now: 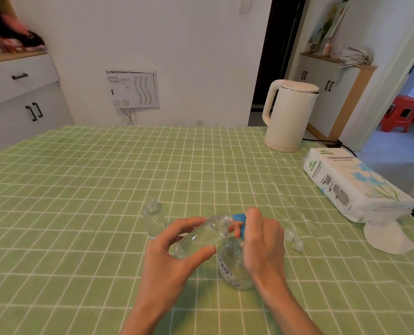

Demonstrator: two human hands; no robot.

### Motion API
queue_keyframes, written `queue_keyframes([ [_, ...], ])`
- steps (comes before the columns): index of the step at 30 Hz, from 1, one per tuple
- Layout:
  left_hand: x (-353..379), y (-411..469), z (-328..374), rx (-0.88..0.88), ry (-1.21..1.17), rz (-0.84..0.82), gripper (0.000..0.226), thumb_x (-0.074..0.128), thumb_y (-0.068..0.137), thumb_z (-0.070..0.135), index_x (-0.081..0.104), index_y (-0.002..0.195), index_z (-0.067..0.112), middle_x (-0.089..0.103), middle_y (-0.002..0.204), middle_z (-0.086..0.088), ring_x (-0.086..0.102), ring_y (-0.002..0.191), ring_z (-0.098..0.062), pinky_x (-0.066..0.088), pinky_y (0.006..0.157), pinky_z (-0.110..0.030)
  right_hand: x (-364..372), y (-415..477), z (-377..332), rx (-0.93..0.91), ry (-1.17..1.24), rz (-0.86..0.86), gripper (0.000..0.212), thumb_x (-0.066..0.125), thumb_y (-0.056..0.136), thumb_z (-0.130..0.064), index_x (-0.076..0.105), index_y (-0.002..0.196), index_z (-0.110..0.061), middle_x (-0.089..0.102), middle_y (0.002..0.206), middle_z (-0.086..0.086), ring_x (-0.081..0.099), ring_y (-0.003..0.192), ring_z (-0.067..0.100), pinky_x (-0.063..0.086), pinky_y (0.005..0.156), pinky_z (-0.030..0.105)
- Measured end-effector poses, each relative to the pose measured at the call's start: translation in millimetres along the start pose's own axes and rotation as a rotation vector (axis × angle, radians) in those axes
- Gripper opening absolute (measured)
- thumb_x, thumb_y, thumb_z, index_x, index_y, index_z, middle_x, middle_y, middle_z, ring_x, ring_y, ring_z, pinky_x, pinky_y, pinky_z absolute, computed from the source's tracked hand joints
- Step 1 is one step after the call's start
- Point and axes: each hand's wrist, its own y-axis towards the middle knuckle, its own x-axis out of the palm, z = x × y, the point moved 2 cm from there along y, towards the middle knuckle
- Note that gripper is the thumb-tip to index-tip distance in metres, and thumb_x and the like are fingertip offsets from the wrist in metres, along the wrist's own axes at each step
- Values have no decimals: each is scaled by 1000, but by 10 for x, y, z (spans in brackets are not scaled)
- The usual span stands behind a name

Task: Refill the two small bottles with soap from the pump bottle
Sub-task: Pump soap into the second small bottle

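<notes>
A: Task thing first?

B: Small clear plastic bottle (198, 238), lower centre of the frame, tilted, with its open neck up against the blue pump head (238, 218). Can't tell if the neck touches the nozzle.

A: Hands?

B: Left hand (172, 259) is wrapped round that small bottle, thumb on the near side and fingers over the top. Right hand (261, 240) is curled over the blue pump head, fingers on it. The hands are close together, not touching.

A: Pump bottle?

B: Clear plastic pump bottle (233, 264) stands upright on the surface (80, 189) just under the right hand. It has a printed label, too blurred to read.

A: The other one?

B: Second small clear bottle (154, 218) stands upright with no cap, just left of the left hand.

A: Caps?

B: Two small clear caps (294, 239) lie on the green checked cloth, just right of the right hand.

A: Anything else?

B: White electric kettle (290, 114) at upper right. White tissue paper pack (353, 184) at the right edge, with a loose white tissue sheet (384, 238) beside it.
</notes>
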Motion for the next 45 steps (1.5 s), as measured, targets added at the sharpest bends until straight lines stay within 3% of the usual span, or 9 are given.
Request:
queue_keyframes([
  [6,17,-1,3,-8,5,-11,44,85,66,45,76,109,48,79,111,20,73,110,-9,53,102,-46,2,-1,10,-32,-11,8,53,32,85,-38,54,40,-21,67,52,-20,59,50,4,37,55,33],
  [11,5,1,12,-8,4,-5,44,85,65,45,76,109,48,79,111,21,73,110,-8,53,102,-45,6,-18,0,25,8,-8,66,20,83,-67,62,45,-32,76,66,-14,64,56,7,50,64,37],
  [15,-5,10,13,-6,5,2,44,85,65,46,76,108,48,79,111,20,73,110,-8,53,101,-44,6,-20,-7,36,-12,-4,70,19,84,-71,63,47,-32,77,68,-14,67,60,8,54,70,39],
  [22,8,8,7,-10,12,0,44,86,66,43,76,109,47,79,111,20,73,110,-9,54,101,-47,0,-17,-22,-1,3,8,60,27,81,-56,56,43,-20,75,62,-13,64,57,6,50,62,38],
  [26,19,4,19,-9,18,-12,45,86,67,41,76,110,46,79,111,20,73,110,-9,54,100,-46,-3,-22,-16,-37,-27,0,51,34,87,-33,43,38,-23,52,39,-17,50,42,4,32,52,33],
  [31,23,1,27,-8,12,-11,44,85,67,42,76,110,44,80,111,20,73,109,-9,54,99,-49,2,-18,21,7,-3,-11,59,24,81,-58,61,46,-28,74,61,-17,60,56,6,42,61,34],
  [35,14,4,24,-8,-2,-3,44,85,66,43,76,109,45,80,111,20,73,109,-9,54,99,-50,19,-13,30,31,5,-2,66,21,85,-68,62,45,-34,76,66,-12,61,55,7,48,65,37],
  [41,17,8,3,-3,0,-8,44,87,67,39,76,109,46,79,112,20,73,109,-10,54,100,-49,8,-13,16,5,-1,2,60,25,83,-61,62,45,-33,77,67,-14,68,63,6,47,65,35],
  [45,45,12,-4,-6,-8,-15,45,87,66,40,76,109,47,79,111,21,73,109,-9,54,99,-47,2,-15,7,-16,4,-1,51,33,86,-42,58,45,-25,66,51,-12,57,51,7,40,57,35],
])
